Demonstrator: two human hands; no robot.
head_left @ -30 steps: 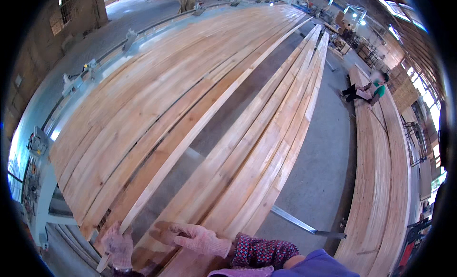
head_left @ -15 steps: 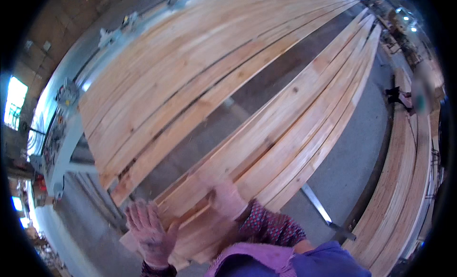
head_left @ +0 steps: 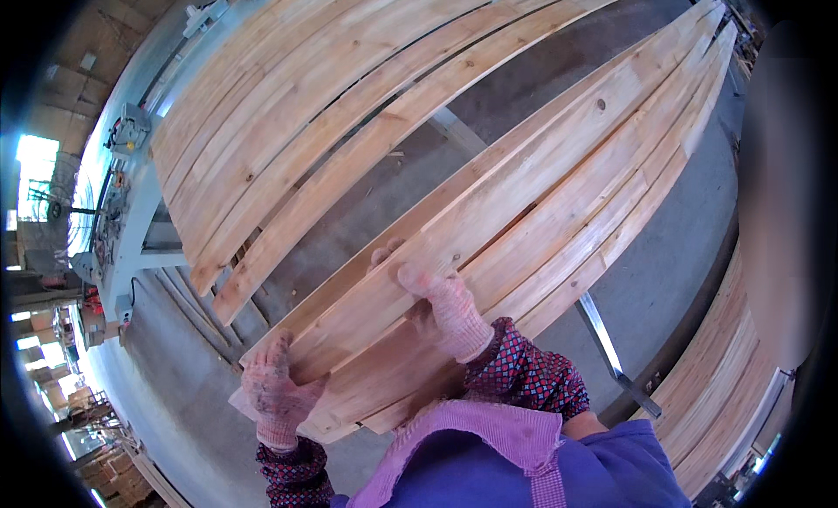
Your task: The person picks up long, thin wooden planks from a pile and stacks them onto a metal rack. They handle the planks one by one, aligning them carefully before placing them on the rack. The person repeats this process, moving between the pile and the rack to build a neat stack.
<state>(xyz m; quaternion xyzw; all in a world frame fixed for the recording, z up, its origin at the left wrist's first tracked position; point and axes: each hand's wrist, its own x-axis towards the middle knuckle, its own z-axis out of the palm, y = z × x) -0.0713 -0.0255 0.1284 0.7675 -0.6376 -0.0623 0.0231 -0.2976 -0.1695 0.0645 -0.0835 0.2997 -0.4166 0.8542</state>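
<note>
A long pale wooden plank [head_left: 515,194] with knots runs away from me to the far right, its nearest long edge tilted up. My left hand [head_left: 278,393], in a knitted work glove, closes round the plank's near end, with the thumb on the near side. Farther along, my right hand [head_left: 454,314], gloved too, grips the same plank. Its thumb lies over the upper face, and fingertips show past the far edge. Several other planks [head_left: 567,255] lie side by side just to the right, and short board ends [head_left: 375,390] show below my hands.
To the left lies a wide layer of planks [head_left: 288,141], separated from mine by a gap with a metal crossbar [head_left: 458,131]. A metal support arm [head_left: 602,338] sticks out at right. More stacked boards [head_left: 716,368] and a blurred shape [head_left: 781,202] are at the far right.
My left hand, spread flat before, has closed on the plank's end. The right hand has shifted and now wraps round the plank, which is tilted up. The whole view has turned slightly.
</note>
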